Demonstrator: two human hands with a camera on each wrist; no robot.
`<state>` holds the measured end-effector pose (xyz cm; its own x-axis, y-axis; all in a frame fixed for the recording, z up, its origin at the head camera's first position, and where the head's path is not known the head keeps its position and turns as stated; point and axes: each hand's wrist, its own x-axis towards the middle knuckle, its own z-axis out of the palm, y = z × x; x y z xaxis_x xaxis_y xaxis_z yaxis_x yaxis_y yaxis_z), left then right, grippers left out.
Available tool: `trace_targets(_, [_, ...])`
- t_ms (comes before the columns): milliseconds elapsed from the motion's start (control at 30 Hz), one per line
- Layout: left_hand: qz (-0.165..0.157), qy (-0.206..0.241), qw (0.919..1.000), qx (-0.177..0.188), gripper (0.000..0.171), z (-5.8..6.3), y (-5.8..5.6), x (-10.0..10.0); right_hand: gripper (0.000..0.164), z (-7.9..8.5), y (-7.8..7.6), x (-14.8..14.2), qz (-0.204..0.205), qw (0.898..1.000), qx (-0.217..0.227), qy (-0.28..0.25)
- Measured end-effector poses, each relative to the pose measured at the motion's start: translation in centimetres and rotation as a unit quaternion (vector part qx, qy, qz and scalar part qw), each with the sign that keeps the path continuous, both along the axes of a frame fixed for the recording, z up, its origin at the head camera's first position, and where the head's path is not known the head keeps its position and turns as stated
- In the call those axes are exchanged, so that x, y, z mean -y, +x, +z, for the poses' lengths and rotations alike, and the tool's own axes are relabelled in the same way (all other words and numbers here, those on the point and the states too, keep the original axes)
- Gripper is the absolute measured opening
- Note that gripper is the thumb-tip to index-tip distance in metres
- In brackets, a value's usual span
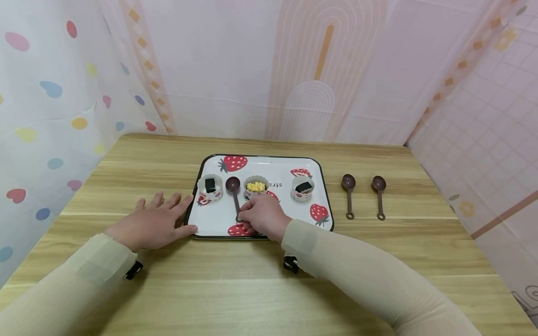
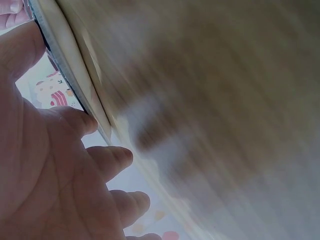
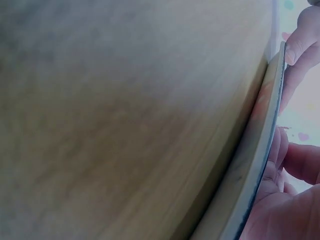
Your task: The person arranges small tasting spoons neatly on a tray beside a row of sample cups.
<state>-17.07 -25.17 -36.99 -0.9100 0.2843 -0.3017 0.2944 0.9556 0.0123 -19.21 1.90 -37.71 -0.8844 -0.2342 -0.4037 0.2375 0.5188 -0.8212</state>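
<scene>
Brown spoon [image 1: 233, 188] lies over the strawberry tray [image 1: 271, 169], between the left paper cup [image 1: 215, 195] and the middle paper cup [image 1: 251, 193]. Right hand [image 1: 266, 215] pinches the ring end of its handle between thumb and fingertips. Left hand [image 1: 153, 224] has its fingers spread, thumb and index tip at the tray's rim.

My guess on handling: light, stiff, probably plastic, smooth enough to pivot in a loose pinch; not fragile. Best hold is low on the handle, near the ring, with the bowl clear of both cups. Whether the bowl touches the tray, I cannot tell.

Head view gives the whole layout, including two spare spoons [image 1: 349, 196] on the table. Left wrist view alone shows that hand's palm; right wrist view shows the tray's outer wall and curled fingers under the right palm, but no clear spoon.
</scene>
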Motion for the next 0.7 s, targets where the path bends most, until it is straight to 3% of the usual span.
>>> trace_targets(700, [0.003,0.016,0.9998,0.011,0.102,-0.08,-0.08,0.07,0.013,0.09,0.22,0.04,0.009,1.0,-0.012,-0.004])
